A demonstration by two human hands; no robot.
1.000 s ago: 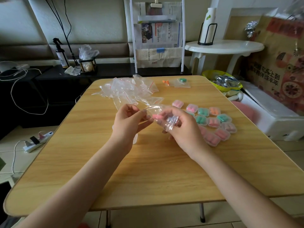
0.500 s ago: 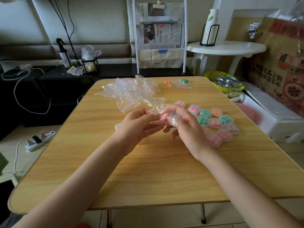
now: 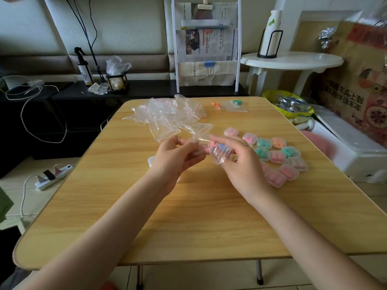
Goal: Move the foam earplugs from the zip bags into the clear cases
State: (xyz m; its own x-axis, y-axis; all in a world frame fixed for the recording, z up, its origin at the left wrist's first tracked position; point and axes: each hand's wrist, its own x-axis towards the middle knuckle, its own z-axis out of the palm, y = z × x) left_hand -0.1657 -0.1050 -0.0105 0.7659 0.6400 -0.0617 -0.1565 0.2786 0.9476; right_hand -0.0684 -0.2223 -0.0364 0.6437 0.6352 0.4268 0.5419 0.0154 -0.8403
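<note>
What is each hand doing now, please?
Left hand: pinches the zip bag.
Right hand: holds the same zip bag, pink earplugs inside.

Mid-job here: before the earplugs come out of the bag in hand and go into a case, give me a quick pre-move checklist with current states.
1. Bag held by both hands: ok. The left hand and right hand both pinch the zip bag above the table.
2. Bag still loaded: ok. Pink earplugs show through the plastic.
3. Zip seal opened: cannot tell, fingers and crumpled plastic cover it.
4. Empty case ready: cannot tell. A clear case lies mostly hidden behind the left hand.
5. Filled cases out of the way: ok, grouped to the right.
6. More stock waiting: ok. Two loaded bags lie at the far edge.
</note>
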